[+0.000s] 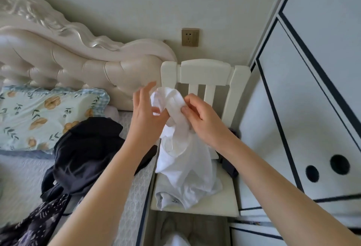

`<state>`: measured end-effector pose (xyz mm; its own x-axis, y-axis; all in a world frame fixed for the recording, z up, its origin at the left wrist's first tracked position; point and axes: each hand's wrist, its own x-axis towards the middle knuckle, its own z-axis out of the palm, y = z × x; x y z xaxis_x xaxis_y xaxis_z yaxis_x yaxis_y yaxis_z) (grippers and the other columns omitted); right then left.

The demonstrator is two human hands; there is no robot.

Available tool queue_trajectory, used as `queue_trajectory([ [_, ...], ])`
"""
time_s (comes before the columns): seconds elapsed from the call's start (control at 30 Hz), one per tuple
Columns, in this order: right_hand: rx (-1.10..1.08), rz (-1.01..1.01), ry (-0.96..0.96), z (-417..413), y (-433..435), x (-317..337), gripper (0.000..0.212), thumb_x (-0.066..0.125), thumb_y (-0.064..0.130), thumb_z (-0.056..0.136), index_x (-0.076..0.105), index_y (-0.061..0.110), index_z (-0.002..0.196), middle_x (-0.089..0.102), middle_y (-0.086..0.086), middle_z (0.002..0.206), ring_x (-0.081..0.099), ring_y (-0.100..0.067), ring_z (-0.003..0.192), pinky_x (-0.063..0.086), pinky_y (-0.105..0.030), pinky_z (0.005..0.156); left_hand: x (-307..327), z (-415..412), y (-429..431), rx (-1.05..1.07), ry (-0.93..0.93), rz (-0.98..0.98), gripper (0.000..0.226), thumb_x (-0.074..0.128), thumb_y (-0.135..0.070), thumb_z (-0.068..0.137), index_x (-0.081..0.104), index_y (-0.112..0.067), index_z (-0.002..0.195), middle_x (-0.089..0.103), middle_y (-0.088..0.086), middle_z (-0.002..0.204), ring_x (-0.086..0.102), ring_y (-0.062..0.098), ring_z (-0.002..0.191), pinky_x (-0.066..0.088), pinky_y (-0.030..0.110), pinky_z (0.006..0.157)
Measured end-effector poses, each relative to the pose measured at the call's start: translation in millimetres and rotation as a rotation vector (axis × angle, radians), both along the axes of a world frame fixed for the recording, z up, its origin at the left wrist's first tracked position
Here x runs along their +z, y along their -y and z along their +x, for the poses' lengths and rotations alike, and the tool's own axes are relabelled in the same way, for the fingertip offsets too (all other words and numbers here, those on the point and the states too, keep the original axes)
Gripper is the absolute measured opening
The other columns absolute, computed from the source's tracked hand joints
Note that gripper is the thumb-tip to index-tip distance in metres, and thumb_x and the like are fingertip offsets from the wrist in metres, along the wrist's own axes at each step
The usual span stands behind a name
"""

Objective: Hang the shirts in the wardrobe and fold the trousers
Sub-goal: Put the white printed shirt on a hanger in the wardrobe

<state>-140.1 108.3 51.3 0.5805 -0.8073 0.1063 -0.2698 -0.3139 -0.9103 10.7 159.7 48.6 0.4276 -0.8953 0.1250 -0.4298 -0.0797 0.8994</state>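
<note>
The shirt point(183, 159) was white, thin and limp; its upper part was lifted in front of the chair point(205, 71) back, while its lower part lay bunched on the seat, just beside the bed point(23, 177). The right grip point(203, 122) was clenched on a fold near the top of the shirt, thumb against fingertips. The left grip point(146, 112) stood just beside it, fingers spread and mostly straight against the cloth; whether its thumb nipped the fabric could not be told, since the folds hid it.

The shirt looked very light and wholly soft; it would likely sag and twist wherever it was not held, and a single pinch would probably leave it hanging as a rope of cloth rather than open. It seemed neither fragile nor slippery, though so thin a weave might creep out of a loose hold. The sounder places to take it appeared to be the collar or the two shoulder seams, one in each grip, so the body could drop flat and the neck open for a hanger; no hanger showed. Which fold was the collar could not be made out.

The wardrobe point(312, 109) stood close on the right, its doors apparently closed. Dark clothes point(84, 152) lay heaped on the bed; whether they were trousers was unclear.
</note>
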Motion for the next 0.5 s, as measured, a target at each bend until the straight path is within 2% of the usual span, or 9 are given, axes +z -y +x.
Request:
queue_trajectory([
  [0.07,-0.006,0.033,0.012,-6.9,-17.7,6.5,0.019,0.043,0.017,0.103,0.048,0.014,0.085,0.043,0.01,0.068,0.037,-0.006,0.061,0.032,-0.02,0.058,7.3,-3.8,-6.1,-0.062,0.097,-0.006,0.071,0.065,-0.012,0.09,0.032,-0.038,0.147,0.046,-0.009,0.127,0.059,0.01,0.094,0.05,0.018,0.08],
  [0.13,-0.024,0.041,0.009,-13.9,-33.6,11.0,0.018,0.042,0.016,0.103,0.049,0.011,0.086,0.046,0.006,0.07,0.04,-0.006,0.063,0.033,-0.02,0.059,14.2,-7.3,-12.8,-0.11,0.221,0.053,0.061,0.063,-0.013,0.09,0.044,-0.037,0.142,0.059,-0.005,0.109,0.056,0.015,0.098,0.047,0.027,0.086],
  [0.2,-0.063,0.038,0.01,-21.0,-49.4,12.7,0.017,0.042,0.017,0.103,0.053,0.006,0.095,0.054,-0.011,0.081,0.046,-0.015,0.07,0.038,-0.029,0.064,21.0,-9.2,-22.4,-0.11,0.291,0.085,0.034,0.064,-0.019,0.088,0.066,-0.031,0.12,0.067,-0.005,0.095,0.059,0.016,0.096,0.047,0.026,0.079],
  [0.27,-0.105,0.053,0.031,-29.3,-66.9,12.0,0.017,0.044,0.023,0.102,0.054,0.009,0.1,0.056,-0.014,0.086,0.05,-0.021,0.073,0.041,-0.034,0.066,28.6,-11.8,-37.7,-0.106,0.277,0.046,0.015,0.066,-0.019,0.085,0.074,-0.027,0.095,0.069,-0.007,0.084,0.061,0.009,0.084,0.044,0.015,0.065],
  [0.33,-0.12,0.069,0.049,-37.7,-88.4,11.0,0.017,0.052,0.032,0.099,0.054,0.015,0.098,0.047,-0.004,0.072,0.044,-0.014,0.065,0.038,-0.029,0.062,36.5,-15.1,-55.1,-0.107,0.235,-0.014,0.013,0.065,-0.013,0.084,0.072,-0.023,0.085,0.067,-0.012,0.076,0.06,0.004,0.077,0.04,0.009,0.057],
  [0.4,-0.134,0.048,-0.003,-41.8,-111.4,6.4,0.021,0.063,0.038,0.09,0.052,0.02,0.093,0.035,0.011,0.063,0.034,-0.007,0.059,0.033,-0.021,0.059,46.1,-20.4,-73.1,-0.118,0.187,-0.082,0.015,0.061,-0.005,0.083,0.069,-0.017,0.086,0.066,-0.011,0.075,0.058,0.006,0.075,0.041,0.01,0.057],
  [0.5,-0.274,-0.04,-0.148,-35.5,-144.6,-8.2,0.024,0.068,0.037,0.085,0.05,0.023,0.091,0.046,0.014,0.069,0.041,-0.005,0.062,0.038,-0.02,0.063,57.3,-34.3,-100.2,-0.219,0.186,-0.131,0.016,0.057,-0.001,0.082,0.066,-0.013,0.086,0.064,-0.008,0.075,0.056,0.008,0.074,0.042,0.013,0.057],
])
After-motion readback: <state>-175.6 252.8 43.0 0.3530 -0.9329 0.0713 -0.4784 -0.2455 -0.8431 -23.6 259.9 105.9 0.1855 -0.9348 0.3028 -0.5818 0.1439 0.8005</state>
